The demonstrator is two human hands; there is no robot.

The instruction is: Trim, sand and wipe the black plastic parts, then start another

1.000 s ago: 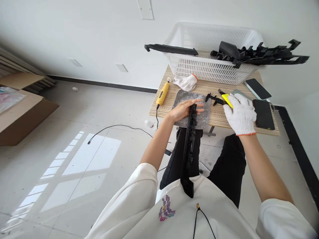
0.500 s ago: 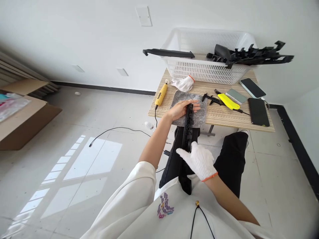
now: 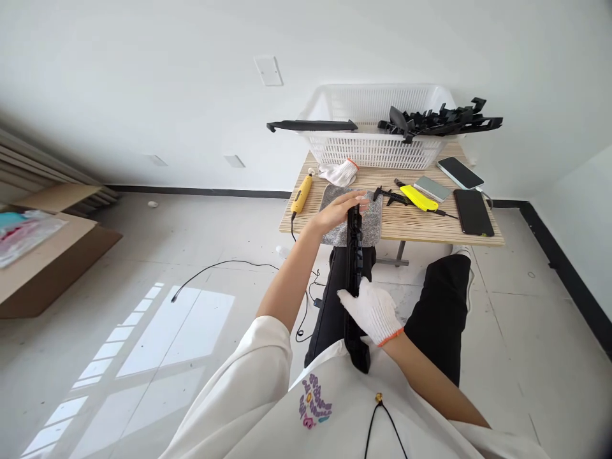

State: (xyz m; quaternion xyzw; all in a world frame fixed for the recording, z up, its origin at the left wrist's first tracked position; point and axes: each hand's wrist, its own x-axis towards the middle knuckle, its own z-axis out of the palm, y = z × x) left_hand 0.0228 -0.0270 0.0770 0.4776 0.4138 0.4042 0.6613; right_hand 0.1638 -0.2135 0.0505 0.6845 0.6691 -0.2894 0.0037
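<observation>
A long, narrow black plastic trim piece (image 3: 354, 248) runs lengthwise away from my body, its ribbed side showing. Its near end rests by my lap and shirt. My right hand (image 3: 371, 309), in a white knit glove with an orange cuff, is wrapped round the middle of it, thumb across the top. At the far end my bare left hand (image 3: 342, 209) touches the tip with its fingers stretched out flat. Beneath that hand lies a grey cloth mat (image 3: 371, 229) at the table's front edge.
On the wooden table (image 3: 421, 226) are a yellow rotary tool (image 3: 301, 194), a white glove (image 3: 339, 172), black calipers (image 3: 393, 196), a yellow utility knife (image 3: 419, 198) and two phones. Black plastic parts (image 3: 440, 121) overhang a white basket (image 3: 373, 153). A cable (image 3: 224, 261) lies on the floor.
The view has tilted, so the table and basket sit lower and further left. My left hand has turned a little over the trim piece's far end; my right hand keeps its grip.
</observation>
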